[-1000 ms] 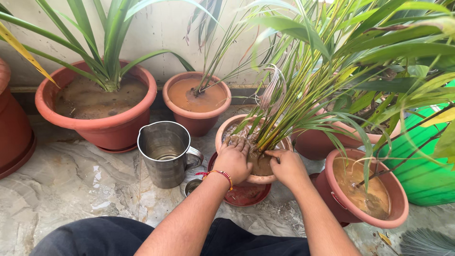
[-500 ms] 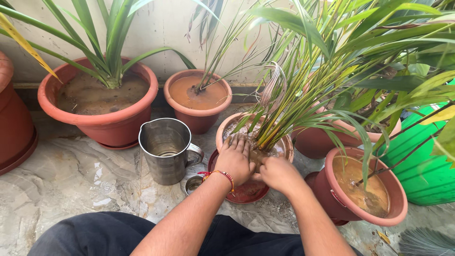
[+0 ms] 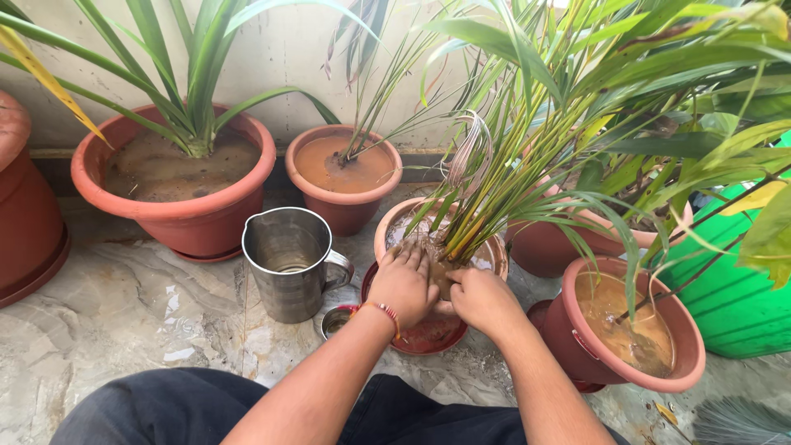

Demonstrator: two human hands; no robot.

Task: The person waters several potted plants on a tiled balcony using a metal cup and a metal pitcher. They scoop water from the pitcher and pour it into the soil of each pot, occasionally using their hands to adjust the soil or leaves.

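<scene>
I count six terracotta pots, taking the big one (image 3: 177, 189) at ten o'clock first, then the partly cut-off one at the left edge (image 3: 25, 206), and one green container (image 3: 733, 288) at three o'clock. One steel jug (image 3: 288, 262) stands left of centre, and one small steel cup (image 3: 334, 321) sits just beside it. My left hand (image 3: 404, 284) lies flat, fingers spread, on the wet soil of the central pot (image 3: 486, 255). My right hand (image 3: 482, 301) is curled against the plant's stem base (image 3: 449, 255); whether it grips anything I cannot tell. Every pot already looks watered, and I judge pressing the soil here remains unfinished.
</scene>
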